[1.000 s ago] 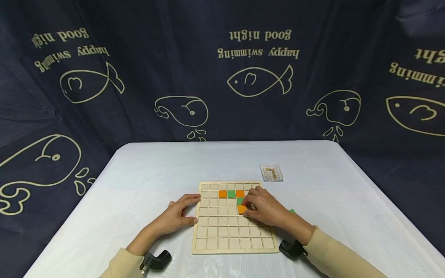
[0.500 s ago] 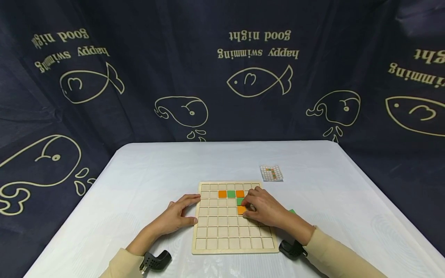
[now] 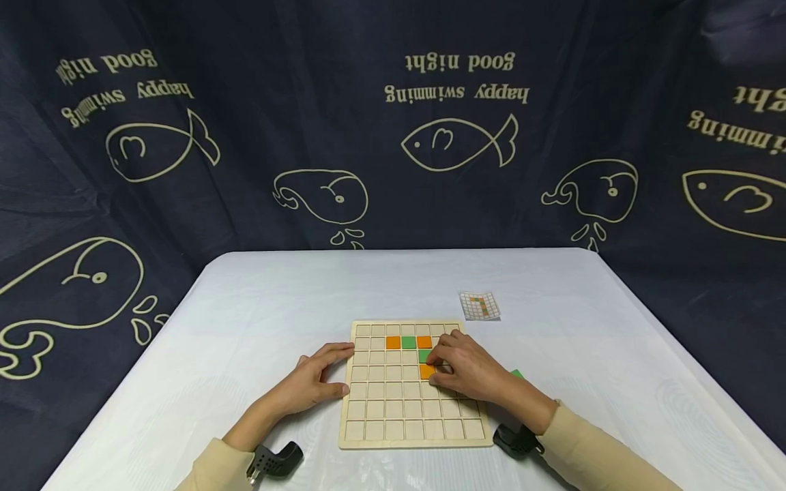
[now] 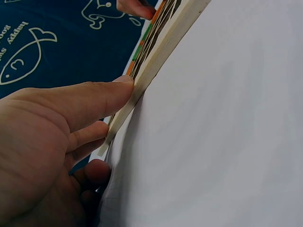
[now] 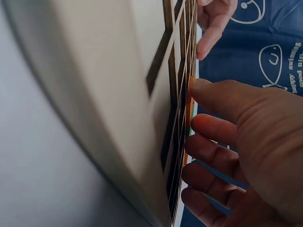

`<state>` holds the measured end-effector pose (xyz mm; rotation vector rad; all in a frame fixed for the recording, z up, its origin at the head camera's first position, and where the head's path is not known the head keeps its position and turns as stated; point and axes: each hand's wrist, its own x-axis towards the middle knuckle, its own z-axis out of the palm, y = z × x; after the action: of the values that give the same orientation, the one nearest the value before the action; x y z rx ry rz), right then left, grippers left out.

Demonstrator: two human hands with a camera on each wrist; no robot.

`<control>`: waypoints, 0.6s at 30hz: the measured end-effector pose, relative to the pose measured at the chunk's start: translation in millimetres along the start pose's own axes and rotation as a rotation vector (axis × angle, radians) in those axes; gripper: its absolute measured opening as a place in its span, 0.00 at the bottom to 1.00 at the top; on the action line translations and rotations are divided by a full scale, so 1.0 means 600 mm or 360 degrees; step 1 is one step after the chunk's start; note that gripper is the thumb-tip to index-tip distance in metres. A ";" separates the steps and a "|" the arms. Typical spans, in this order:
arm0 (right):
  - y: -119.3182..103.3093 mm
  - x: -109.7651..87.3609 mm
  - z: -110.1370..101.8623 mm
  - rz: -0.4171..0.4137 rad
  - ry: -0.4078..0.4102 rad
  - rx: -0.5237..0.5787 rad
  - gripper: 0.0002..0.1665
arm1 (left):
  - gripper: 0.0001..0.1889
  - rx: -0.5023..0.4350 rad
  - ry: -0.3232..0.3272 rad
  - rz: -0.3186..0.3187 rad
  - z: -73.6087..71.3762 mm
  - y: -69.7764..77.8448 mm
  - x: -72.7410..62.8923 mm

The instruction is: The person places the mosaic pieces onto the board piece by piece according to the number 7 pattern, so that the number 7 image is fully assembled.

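Observation:
A light wooden grid board [image 3: 393,409] lies on the table. In the head view, an orange tile [image 3: 393,343], a green tile [image 3: 408,343] and another orange tile [image 3: 424,342] form a row, with a green tile [image 3: 424,356] and an orange tile [image 3: 426,372] below its right end. My right hand [image 3: 469,368] bends over this lowest orange tile, thumb at its near edge and index finger at its far side by the green one. My left hand [image 3: 307,383] rests against the board's left edge, fingers extended; its thumb [image 4: 94,101] touches the rim in the left wrist view.
A small card [image 3: 480,306] printed with a coloured grid lies beyond the board's far right corner. Part of another green tile [image 3: 517,374] shows behind my right wrist. The white-covered table [image 3: 295,286] ends at a dark patterned cloth [image 3: 393,204].

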<state>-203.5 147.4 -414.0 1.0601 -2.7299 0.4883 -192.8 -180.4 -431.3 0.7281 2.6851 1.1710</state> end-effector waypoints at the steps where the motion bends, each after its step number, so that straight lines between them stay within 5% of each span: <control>1: 0.000 0.000 0.000 0.0002 0.0004 0.0000 0.11 | 0.35 -0.0002 -0.0001 -0.0001 0.000 0.000 0.000; 18: 0.007 -0.012 -0.017 0.0113 0.0070 -0.0034 0.13 | 0.34 -0.0014 -0.0001 -0.0005 0.000 0.000 0.000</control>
<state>-200.7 158.8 -407.6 0.9384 -2.7354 0.4863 -192.9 -180.2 -431.4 0.7227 2.6778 1.1809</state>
